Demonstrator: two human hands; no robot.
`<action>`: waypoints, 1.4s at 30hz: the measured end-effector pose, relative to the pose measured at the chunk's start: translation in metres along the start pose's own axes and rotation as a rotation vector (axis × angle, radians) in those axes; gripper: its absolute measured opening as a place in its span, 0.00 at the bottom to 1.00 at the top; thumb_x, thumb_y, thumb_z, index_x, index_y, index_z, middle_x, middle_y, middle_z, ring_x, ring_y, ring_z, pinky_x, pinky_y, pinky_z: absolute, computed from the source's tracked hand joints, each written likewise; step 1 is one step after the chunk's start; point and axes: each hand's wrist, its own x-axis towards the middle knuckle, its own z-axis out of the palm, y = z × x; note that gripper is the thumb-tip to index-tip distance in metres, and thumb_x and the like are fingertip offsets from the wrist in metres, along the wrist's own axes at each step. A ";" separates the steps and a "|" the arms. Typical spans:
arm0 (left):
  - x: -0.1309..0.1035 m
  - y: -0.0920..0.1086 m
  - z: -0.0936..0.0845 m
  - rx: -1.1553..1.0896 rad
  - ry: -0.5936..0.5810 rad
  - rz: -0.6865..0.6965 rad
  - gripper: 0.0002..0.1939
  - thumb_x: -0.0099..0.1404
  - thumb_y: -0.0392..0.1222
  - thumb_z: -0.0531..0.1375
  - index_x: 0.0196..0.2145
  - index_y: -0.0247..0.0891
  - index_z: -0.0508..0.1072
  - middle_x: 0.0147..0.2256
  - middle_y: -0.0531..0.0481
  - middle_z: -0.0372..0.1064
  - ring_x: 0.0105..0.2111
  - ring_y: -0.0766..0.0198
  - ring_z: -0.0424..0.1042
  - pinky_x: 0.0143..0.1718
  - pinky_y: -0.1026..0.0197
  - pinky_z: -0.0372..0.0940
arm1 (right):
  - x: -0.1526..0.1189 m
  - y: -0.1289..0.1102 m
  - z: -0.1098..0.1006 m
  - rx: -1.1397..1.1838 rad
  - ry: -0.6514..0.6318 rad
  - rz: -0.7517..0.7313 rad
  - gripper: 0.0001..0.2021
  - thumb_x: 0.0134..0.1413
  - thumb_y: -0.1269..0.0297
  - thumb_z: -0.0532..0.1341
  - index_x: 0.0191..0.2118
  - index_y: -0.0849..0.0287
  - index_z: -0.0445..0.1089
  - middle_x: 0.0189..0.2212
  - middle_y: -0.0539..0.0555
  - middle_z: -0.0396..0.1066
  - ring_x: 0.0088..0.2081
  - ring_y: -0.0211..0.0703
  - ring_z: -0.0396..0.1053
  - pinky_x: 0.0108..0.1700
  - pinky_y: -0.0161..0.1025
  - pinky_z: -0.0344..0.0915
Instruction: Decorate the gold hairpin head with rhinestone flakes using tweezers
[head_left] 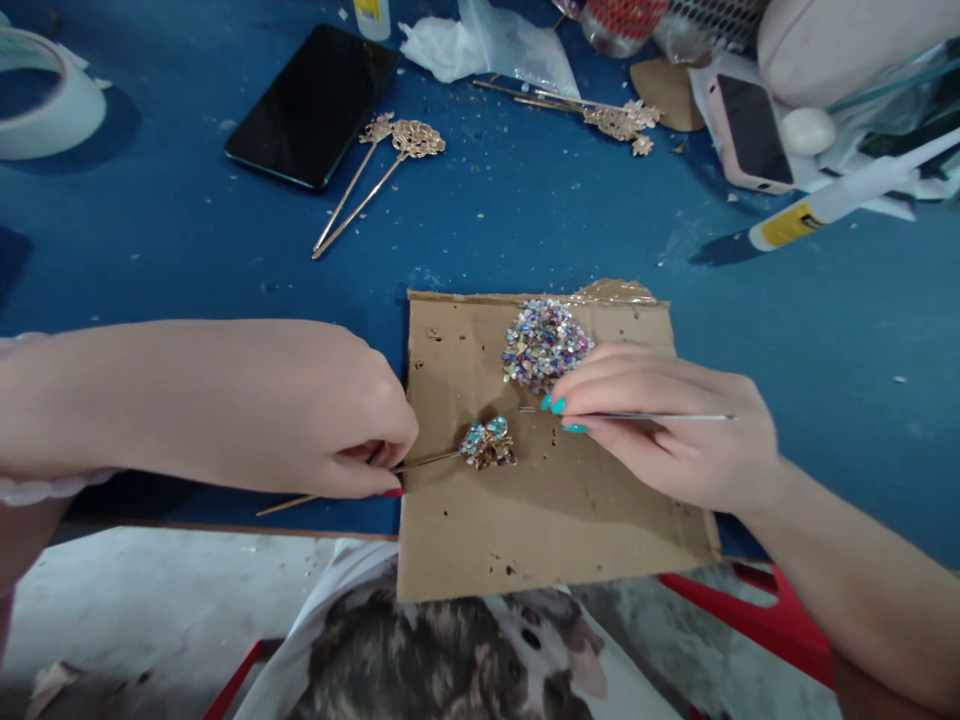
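Observation:
My left hand (pixel 360 430) is closed on the thin stem of a gold hairpin (pixel 427 461), whose decorated head (pixel 487 442) with blue and clear stones lies over the cardboard (pixel 465 540). The stem's far end sticks out left of the hand. My right hand (pixel 667 425) pinches a thin metal tool (pixel 652 416), its tip pointing left, just above and right of the hairpin head. Directly behind that tip is a pile of small multicoloured rhinestones (pixel 544 340), partly covered by my right fingers.
Two gold hairpins (pixel 375 175) lie beside a black phone (pixel 311 105). More hairpins (pixel 619 118) are at the back. White tape roll (pixel 86 110) is far left; a yellow-labelled glue tube (pixel 817 212) and a pink device (pixel 750 135) are right. The table edge is near my lap.

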 end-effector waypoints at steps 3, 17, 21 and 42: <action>0.000 0.001 0.000 0.001 0.004 0.002 0.20 0.72 0.49 0.56 0.22 0.44 0.68 0.20 0.62 0.68 0.17 0.71 0.62 0.18 0.61 0.49 | 0.000 0.000 0.000 -0.013 -0.010 0.006 0.07 0.62 0.78 0.61 0.39 0.58 0.71 0.34 0.51 0.78 0.38 0.37 0.77 0.47 0.40 0.77; 0.000 -0.003 0.002 -0.003 0.001 0.001 0.21 0.73 0.51 0.55 0.22 0.45 0.69 0.20 0.61 0.68 0.17 0.70 0.63 0.18 0.61 0.49 | 0.001 -0.001 -0.001 -0.018 -0.012 -0.004 0.07 0.62 0.78 0.61 0.38 0.58 0.71 0.35 0.52 0.79 0.38 0.37 0.78 0.49 0.39 0.77; 0.001 0.000 0.000 0.001 -0.002 0.004 0.21 0.72 0.50 0.55 0.21 0.44 0.68 0.19 0.62 0.68 0.17 0.71 0.62 0.17 0.61 0.49 | 0.001 -0.001 -0.002 -0.020 -0.003 -0.010 0.07 0.62 0.78 0.61 0.39 0.59 0.71 0.34 0.52 0.79 0.38 0.36 0.78 0.50 0.38 0.77; 0.001 -0.002 0.001 0.015 0.007 0.012 0.21 0.73 0.51 0.54 0.22 0.45 0.68 0.20 0.62 0.68 0.18 0.71 0.63 0.18 0.61 0.50 | 0.002 -0.003 -0.001 -0.014 -0.022 0.018 0.10 0.61 0.81 0.60 0.39 0.56 0.69 0.33 0.54 0.78 0.38 0.39 0.77 0.47 0.40 0.77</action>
